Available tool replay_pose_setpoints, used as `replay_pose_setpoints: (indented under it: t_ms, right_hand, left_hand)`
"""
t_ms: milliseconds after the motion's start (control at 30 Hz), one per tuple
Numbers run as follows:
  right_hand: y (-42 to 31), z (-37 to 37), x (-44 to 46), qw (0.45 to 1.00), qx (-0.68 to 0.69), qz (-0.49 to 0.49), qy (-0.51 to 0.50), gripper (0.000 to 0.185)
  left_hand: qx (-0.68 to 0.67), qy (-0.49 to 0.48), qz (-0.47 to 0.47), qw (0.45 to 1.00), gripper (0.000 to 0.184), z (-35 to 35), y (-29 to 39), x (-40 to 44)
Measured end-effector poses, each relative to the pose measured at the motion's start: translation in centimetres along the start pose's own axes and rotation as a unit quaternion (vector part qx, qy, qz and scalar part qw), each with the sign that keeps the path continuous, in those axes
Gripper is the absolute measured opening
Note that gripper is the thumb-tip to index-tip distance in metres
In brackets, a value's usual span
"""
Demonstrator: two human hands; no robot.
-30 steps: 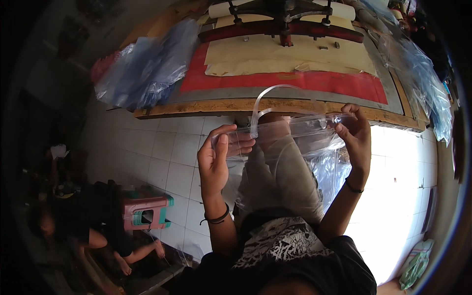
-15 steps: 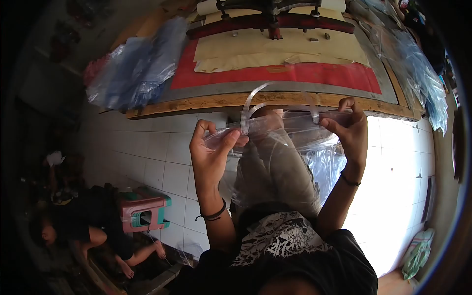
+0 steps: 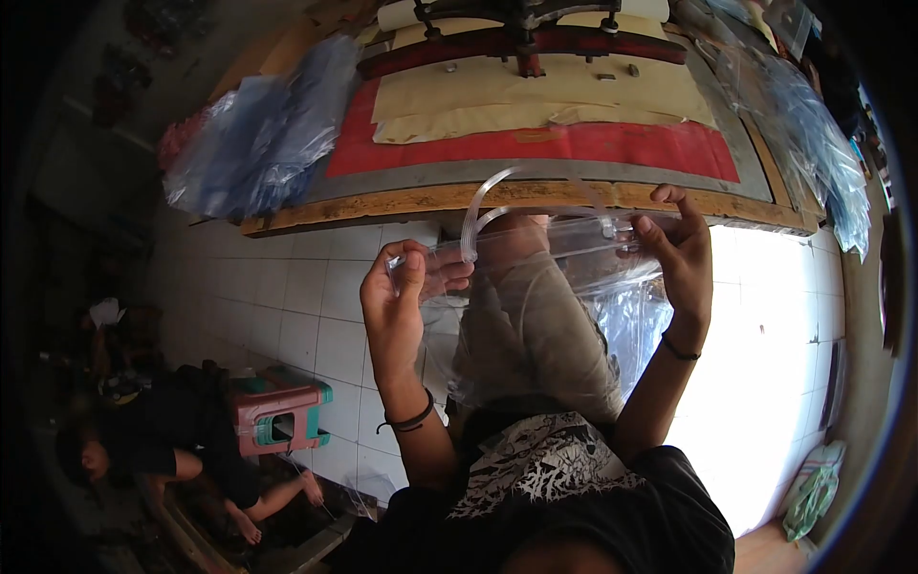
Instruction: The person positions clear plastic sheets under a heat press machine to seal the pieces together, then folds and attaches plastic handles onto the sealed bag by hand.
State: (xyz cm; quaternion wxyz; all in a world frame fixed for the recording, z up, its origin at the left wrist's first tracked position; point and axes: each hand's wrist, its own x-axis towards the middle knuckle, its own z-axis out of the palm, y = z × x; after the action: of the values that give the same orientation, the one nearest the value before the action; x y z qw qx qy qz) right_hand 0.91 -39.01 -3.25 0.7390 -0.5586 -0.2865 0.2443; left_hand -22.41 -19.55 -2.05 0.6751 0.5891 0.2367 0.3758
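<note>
A clear plastic bag [image 3: 550, 251] with two curved, see-through handles [image 3: 470, 222] is stretched between my hands over my lap. My left hand [image 3: 400, 292] pinches its top edge near the left corner, thumb pressed against the fingers. At the opposite corner my right hand [image 3: 677, 244] grips the top edge between thumb and fingers, with the index finger raised. The handles arch up toward the table edge. Below, the bag's transparent body hangs in front of my legs.
In front is a wood-edged table [image 3: 402, 203] with a red sheet [image 3: 631, 153], yellowish sheets [image 3: 459, 100] and a dark red press [image 3: 526, 43]. Plastic sheets are piled left [image 3: 258, 134] and right [image 3: 813, 143]. A stool [image 3: 279, 418] and another person [image 3: 182, 450] are at lower left.
My left hand has shifted slightly left, its thumb now more upright at the bag's corner. The bag's top edge looks flatter. My right hand has barely moved.
</note>
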Motion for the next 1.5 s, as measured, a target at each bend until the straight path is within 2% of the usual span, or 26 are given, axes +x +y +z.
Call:
replay_pose_setpoints:
  t_ms: [133, 267, 500, 700, 833, 1100, 1200, 1233, 1500]
  right_hand:
    - [0.3, -0.3, 0.0, 0.999, -0.033, -0.005, 0.028, 0.037]
    - [0.4, 0.0, 0.0, 0.999, -0.021, -0.009, 0.028, 0.037]
    - [0.4, -0.2, -0.2, 1.0, 0.009, -0.023, 0.015, 0.039]
    - [0.1, -0.9, -0.3, 0.997, -0.074, -0.015, -0.011, 0.045]
    - [-0.8, 0.2, -0.5, 1.0, -0.024, -0.005, 0.009, 0.045]
    - [-0.2, 0.0, -0.4, 0.999, -0.025, -0.022, 0.002, 0.041]
    - [-0.5, 0.2, -0.4, 1.0, 0.014, -0.009, -0.006, 0.044]
    - [-0.6, 0.1, -0.5, 1.0, -0.015, 0.0, -0.003, 0.049]
    - [-0.5, 0.0, -0.5, 0.999, 0.023, -0.013, -0.018, 0.053]
  left_hand:
    - [0.035, 0.009, 0.021, 0.999, 0.03, -0.7, 0.0, -0.2]
    - [-0.016, -0.011, 0.014, 1.0, 0.031, -0.8, -0.1, -0.2]
    - [-0.002, 0.018, 0.009, 1.0, 0.034, -0.5, 0.2, -0.7]
    - [0.02, 0.044, 0.038, 0.998, 0.03, -0.6, -0.2, -0.8]
    - [0.025, 0.066, 0.039, 0.997, 0.031, -0.3, -0.1, -0.9]
    - [0.027, 0.077, 0.042, 0.996, 0.029, -0.4, 0.1, -0.8]
    - [0.025, 0.067, 0.038, 0.997, 0.028, -0.8, 0.0, -0.8]
    - [0.025, 0.066, 0.037, 0.997, 0.028, -0.8, 0.1, -0.7]
    - [0.017, 0.067, 0.035, 0.997, 0.027, -0.9, -0.1, -0.6]
